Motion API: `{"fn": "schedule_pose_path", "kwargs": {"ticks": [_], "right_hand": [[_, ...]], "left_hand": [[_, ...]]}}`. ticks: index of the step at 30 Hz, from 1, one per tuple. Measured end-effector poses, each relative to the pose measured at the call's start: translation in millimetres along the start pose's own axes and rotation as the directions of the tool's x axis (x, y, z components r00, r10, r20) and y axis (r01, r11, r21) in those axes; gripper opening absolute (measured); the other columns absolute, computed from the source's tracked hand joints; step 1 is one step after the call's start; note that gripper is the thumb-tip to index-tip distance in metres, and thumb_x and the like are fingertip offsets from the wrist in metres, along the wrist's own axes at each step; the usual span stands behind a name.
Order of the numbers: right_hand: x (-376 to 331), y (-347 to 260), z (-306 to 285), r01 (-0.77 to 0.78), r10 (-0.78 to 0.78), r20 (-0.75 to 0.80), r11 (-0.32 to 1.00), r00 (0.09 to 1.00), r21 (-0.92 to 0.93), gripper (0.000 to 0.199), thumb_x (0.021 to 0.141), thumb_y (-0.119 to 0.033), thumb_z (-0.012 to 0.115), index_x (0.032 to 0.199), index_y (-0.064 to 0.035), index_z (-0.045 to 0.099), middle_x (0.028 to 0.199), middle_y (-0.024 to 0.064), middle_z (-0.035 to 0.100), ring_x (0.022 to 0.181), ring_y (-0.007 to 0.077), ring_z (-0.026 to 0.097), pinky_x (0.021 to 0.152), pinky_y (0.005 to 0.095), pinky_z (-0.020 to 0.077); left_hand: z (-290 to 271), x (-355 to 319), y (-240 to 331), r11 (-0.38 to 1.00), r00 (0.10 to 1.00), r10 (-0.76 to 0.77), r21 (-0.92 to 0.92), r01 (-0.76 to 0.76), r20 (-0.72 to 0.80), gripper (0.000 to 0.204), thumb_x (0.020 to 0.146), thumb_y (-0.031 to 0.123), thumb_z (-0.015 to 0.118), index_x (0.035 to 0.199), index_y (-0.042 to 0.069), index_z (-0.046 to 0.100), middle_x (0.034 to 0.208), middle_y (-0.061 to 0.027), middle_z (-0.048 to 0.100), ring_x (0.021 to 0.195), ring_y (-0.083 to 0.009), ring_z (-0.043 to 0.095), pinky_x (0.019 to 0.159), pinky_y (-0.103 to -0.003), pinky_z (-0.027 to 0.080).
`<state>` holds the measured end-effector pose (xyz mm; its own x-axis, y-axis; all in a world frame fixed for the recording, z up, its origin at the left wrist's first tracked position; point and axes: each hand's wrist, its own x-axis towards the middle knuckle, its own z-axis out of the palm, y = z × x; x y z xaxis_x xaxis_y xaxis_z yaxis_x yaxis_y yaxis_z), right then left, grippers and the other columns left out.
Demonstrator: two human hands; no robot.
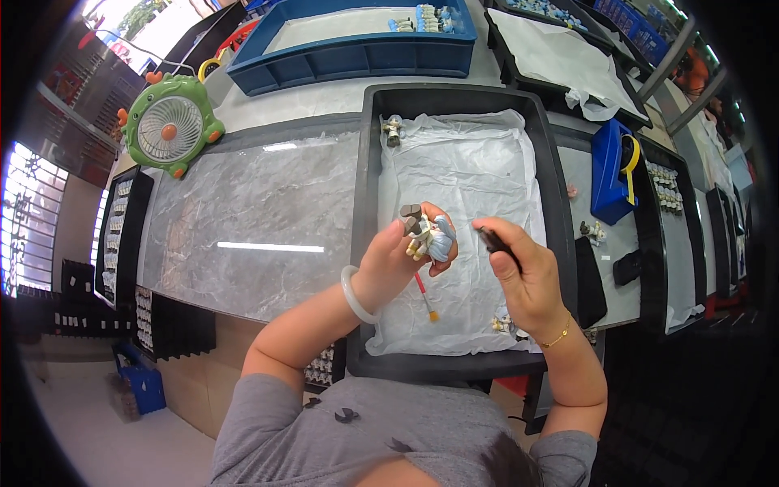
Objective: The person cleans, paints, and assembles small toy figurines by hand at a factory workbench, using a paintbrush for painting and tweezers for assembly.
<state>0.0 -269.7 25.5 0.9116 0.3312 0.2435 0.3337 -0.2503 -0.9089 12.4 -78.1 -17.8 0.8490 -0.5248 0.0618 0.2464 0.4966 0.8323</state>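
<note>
My left hand (385,266) is closed around a small figurine (434,239) with light blue hair, pale clothes and dark feet. The figurine lies tilted, its feet toward my thumb. In my right hand (529,284), a short distance to the right, is a slim dark tool (492,240); its kind cannot be made out. Both hands are above a black tray (369,174) lined with white paper (462,166). A red-handled paintbrush (427,299) lies on the paper below my left hand. One figurine (393,132) stands at the tray's far left corner; another (504,323) is partly hidden beside my right wrist.
On the left, a green animal-shaped fan (169,126) stands on the grey marbled tabletop (251,203). A large blue tray (349,61) with several figurines is at the back. A blue tape dispenser (610,174) and a black tray of figurines (669,235) are on the right.
</note>
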Motion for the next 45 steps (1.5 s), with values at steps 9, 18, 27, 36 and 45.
{"fn": "schedule_pose_path", "kwargs": {"ticks": [9,18,27,36,45], "right_hand": [[2,10,11,0.257,-0.266,0.072,0.771,0.961,-0.583,0.013,0.078,-0.014,0.059,0.086,-0.0077,0.051,0.066,0.0062,0.048,0.056,0.0231,0.053,0.048,0.0328,0.0421],[-2,13,16,0.208,-0.202,0.09,0.693,0.975,-0.69,0.024,0.075,-0.03,0.063,0.071,-0.0112,0.048,0.06,0.0025,0.042,0.05,0.0182,0.051,0.042,0.0305,0.0394],[-4,14,17,0.227,-0.208,0.111,0.699,0.972,-0.678,0.025,0.076,-0.028,0.062,0.07,-0.0083,0.049,0.057,0.0036,0.041,0.049,0.0198,0.046,0.043,0.032,0.0353],[-4,16,20,0.245,-0.267,0.081,0.67,0.96,-0.701,0.024,0.072,-0.032,0.064,0.067,-0.0129,0.05,0.057,0.0009,0.039,0.047,0.0162,0.046,0.039,0.0292,0.0362],[-3,18,21,0.252,-0.278,0.075,0.681,0.958,-0.688,0.025,0.072,-0.032,0.064,0.067,-0.0123,0.049,0.058,0.0012,0.04,0.048,0.0163,0.046,0.04,0.0297,0.0358]], "left_hand": [[-4,0,-7,0.991,1.0,0.031,0.129,-0.031,0.003,0.054,0.08,0.057,0.038,0.102,0.007,0.043,0.098,-0.0047,0.044,0.083,-0.013,0.045,0.067,-0.027,0.037],[0,-2,-9,0.972,1.0,-0.025,0.235,0.02,0.018,0.06,0.081,0.06,0.04,0.105,0.006,0.038,0.095,-0.0041,0.044,0.085,-0.0115,0.043,0.069,-0.025,0.04],[1,-3,-11,0.977,0.999,0.019,0.213,-0.028,0.044,0.058,0.083,0.058,0.039,0.105,0.004,0.036,0.088,-0.0036,0.041,0.076,-0.0094,0.037,0.07,-0.025,0.033],[0,-3,-12,0.983,0.996,0.023,0.179,-0.038,0.086,0.059,0.084,0.059,0.038,0.108,0.005,0.034,0.088,-0.0026,0.042,0.076,-0.0092,0.037,0.069,-0.024,0.033],[2,-3,-11,0.998,0.998,-0.056,0.04,0.055,0.042,0.068,0.077,0.064,0.046,0.11,0.007,0.034,0.093,-0.0017,0.043,0.078,-0.0084,0.038,0.071,-0.023,0.033]]}}
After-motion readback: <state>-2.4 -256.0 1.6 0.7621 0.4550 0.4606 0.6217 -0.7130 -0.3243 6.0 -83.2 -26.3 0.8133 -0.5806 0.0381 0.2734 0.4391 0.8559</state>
